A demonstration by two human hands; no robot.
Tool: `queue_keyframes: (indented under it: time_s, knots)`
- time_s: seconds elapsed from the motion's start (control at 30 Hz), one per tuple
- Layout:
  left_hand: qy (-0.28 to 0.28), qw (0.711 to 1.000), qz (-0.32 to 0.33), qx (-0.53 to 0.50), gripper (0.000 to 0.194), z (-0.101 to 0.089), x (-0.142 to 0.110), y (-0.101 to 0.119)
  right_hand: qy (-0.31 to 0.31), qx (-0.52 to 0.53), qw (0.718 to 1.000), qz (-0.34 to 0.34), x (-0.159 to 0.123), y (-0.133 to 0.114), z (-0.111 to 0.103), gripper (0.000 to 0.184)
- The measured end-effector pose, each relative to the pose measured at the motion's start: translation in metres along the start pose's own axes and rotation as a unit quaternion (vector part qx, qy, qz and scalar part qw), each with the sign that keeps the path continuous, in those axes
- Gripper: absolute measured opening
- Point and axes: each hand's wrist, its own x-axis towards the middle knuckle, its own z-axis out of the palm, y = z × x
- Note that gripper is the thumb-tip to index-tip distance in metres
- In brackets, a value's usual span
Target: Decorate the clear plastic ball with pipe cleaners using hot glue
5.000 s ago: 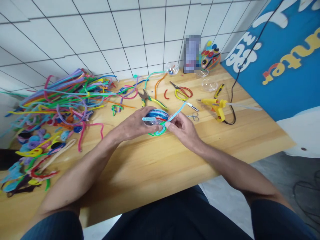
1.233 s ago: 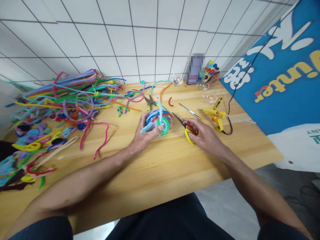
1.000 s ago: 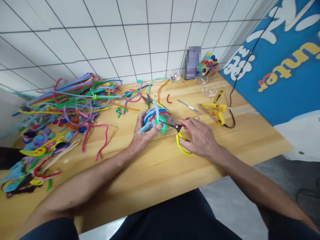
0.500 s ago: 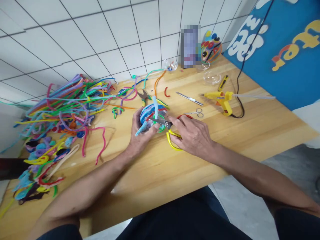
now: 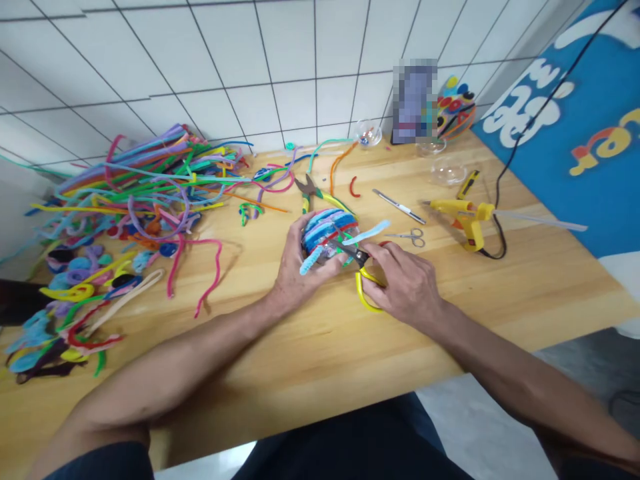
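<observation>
**Left hand (image 5: 295, 275) cradling striped ball (image 5: 324, 228), right hand (image 5: 411, 281) gripping scissors (image 5: 361, 258)**

Blades spread against the ball, near a pale blue strip (image 5: 369, 233) that juts out, apparently uncut. Pliers (image 5: 308, 189) lie just beyond; a yellow glue gun (image 5: 466, 217) rests rightward on the wooden table (image 5: 280, 353).

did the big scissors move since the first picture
Yes, toward the camera: the big scissors lay beyond the slim silver tool; now the right hand holds them nearer.
</observation>
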Motion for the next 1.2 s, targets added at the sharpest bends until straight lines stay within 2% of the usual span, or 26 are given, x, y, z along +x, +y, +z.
queue_keyframes:
  time_s: [0.2, 0.43, 0.7, 0.97, 1.2]
  knots:
    - [0.001, 1.000, 0.003, -0.002, 0.080, 0.0000, -0.0011, 0.0027, -0.010, 0.021, 1.000, 0.005, -0.0026, 0.0027, 0.0034, 0.048]
    - [0.009, 1.000, 0.001, -0.015, 0.080, 0.0026, -0.0016, 0.0054, 0.017, 0.020, 1.000, -0.005, -0.0014, 0.0016, 0.0049, 0.042]
    - [0.000, 1.000, -0.005, -0.025, 0.079, 0.0021, -0.0013, 0.0073, 0.004, 0.039, 0.999, -0.002, -0.0054, 0.0040, 0.0082, 0.043]
    - [0.002, 1.000, -0.015, -0.025, 0.080, 0.0023, -0.0017, 0.0060, -0.005, 0.058, 0.998, -0.004, -0.0059, 0.0020, 0.0083, 0.038]
    - [0.002, 0.999, -0.028, -0.034, 0.081, 0.0035, -0.0025, 0.0052, 0.019, 0.081, 0.996, 0.003, -0.0099, -0.0016, 0.0103, 0.026]
